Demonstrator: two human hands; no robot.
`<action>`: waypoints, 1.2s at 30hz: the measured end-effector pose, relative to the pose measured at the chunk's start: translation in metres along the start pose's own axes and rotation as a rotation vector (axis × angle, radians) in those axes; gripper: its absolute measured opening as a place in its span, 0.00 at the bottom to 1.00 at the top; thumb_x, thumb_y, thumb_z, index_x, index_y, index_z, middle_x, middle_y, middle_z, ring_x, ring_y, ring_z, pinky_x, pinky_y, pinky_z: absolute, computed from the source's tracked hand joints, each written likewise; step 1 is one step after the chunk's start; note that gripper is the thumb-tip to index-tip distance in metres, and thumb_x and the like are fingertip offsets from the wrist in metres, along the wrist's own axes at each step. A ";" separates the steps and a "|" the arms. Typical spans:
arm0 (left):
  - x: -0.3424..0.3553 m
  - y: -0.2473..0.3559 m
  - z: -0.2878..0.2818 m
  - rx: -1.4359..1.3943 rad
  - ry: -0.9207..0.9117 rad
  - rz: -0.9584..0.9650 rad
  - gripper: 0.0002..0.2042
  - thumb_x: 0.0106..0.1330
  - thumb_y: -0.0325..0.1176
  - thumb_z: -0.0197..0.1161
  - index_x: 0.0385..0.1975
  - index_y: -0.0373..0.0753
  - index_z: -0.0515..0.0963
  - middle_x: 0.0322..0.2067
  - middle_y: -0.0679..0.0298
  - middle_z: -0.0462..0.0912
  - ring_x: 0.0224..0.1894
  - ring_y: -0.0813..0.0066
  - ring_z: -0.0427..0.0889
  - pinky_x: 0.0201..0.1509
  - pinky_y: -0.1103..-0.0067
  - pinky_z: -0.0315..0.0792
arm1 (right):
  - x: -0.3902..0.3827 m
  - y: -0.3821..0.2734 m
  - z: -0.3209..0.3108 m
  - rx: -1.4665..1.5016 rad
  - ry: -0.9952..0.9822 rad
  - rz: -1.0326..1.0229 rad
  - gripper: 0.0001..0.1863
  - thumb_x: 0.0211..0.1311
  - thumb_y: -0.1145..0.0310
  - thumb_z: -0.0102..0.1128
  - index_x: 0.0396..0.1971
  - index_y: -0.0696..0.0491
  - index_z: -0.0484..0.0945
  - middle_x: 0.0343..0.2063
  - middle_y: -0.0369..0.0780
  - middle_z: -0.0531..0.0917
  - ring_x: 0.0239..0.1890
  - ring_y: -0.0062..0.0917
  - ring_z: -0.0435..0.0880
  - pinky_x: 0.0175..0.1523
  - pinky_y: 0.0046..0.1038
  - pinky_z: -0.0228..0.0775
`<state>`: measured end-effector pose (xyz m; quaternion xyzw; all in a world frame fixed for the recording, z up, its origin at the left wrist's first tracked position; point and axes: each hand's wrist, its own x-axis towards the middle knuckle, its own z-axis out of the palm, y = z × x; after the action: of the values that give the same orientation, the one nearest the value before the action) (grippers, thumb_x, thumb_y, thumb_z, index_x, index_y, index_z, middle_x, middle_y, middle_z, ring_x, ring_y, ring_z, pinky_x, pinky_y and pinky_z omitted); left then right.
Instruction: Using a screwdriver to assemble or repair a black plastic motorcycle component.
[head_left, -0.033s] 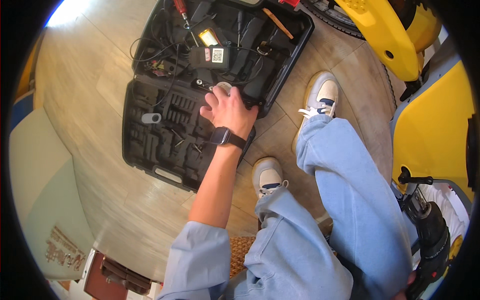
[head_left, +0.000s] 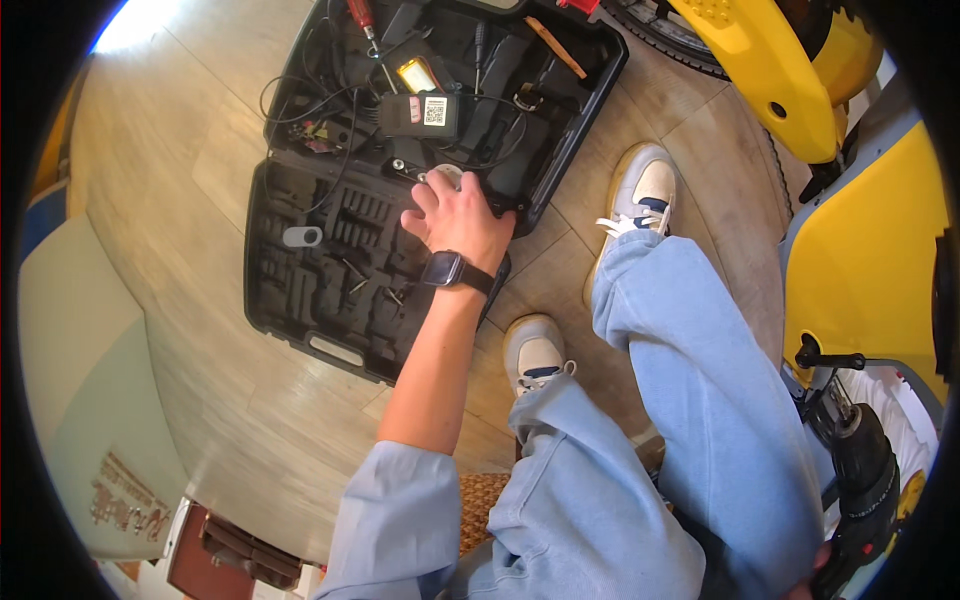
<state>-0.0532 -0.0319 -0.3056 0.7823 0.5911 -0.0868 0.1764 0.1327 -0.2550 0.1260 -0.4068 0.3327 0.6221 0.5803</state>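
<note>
My left hand (head_left: 462, 222), with a dark watch on its wrist, reaches palm down over the hinge area of an open black tool case (head_left: 262, 240). Its fingers are apart and bent. A pale round thing (head_left: 450, 173) shows at the fingertips, partly covered by them; beside it lies a shiny metal wrench-like piece (head_left: 400, 166). What lies under the palm is hidden. At the lower right edge my right hand (head_left: 822, 560) shows only in part, closed at the lower end of a black power drill (head_left: 862, 470) that points upward.
The case also holds a red-handled screwdriver (head_left: 362, 18), a black box with a label (head_left: 405, 115), a yellow-silver battery pack (head_left: 415, 75), cables and a small grey remote (head_left: 302, 236). Yellow vehicle panels (head_left: 850, 250) stand at the right. My shoes (head_left: 640, 190) are beside the case.
</note>
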 end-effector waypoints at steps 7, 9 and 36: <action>0.002 0.008 0.002 0.019 0.019 0.018 0.17 0.43 0.37 0.68 0.35 0.41 0.78 0.45 0.57 0.71 0.52 0.58 0.66 0.50 0.59 0.57 | 0.001 -0.001 -0.002 0.003 -0.005 0.006 0.37 0.61 0.68 0.62 0.66 0.48 0.52 0.22 0.34 0.74 0.17 0.19 0.74 0.25 0.25 0.69; 0.000 -0.001 0.011 0.001 0.076 0.043 0.15 0.44 0.36 0.67 0.35 0.42 0.79 0.45 0.58 0.72 0.51 0.59 0.67 0.49 0.60 0.56 | 0.000 -0.001 -0.003 0.011 -0.004 -0.001 0.37 0.61 0.68 0.62 0.66 0.48 0.51 0.22 0.34 0.74 0.17 0.19 0.74 0.25 0.25 0.69; -0.001 -0.032 0.000 -0.235 0.266 0.108 0.09 0.46 0.38 0.70 0.29 0.52 0.82 0.35 0.72 0.74 0.44 0.68 0.72 0.48 0.67 0.59 | 0.001 -0.003 -0.007 -0.028 -0.038 0.020 0.38 0.60 0.68 0.64 0.65 0.48 0.51 0.21 0.34 0.74 0.15 0.20 0.74 0.23 0.24 0.69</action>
<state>-0.0837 -0.0250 -0.3112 0.7913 0.5726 0.0970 0.1913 0.1369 -0.2598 0.1221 -0.3996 0.3167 0.6401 0.5747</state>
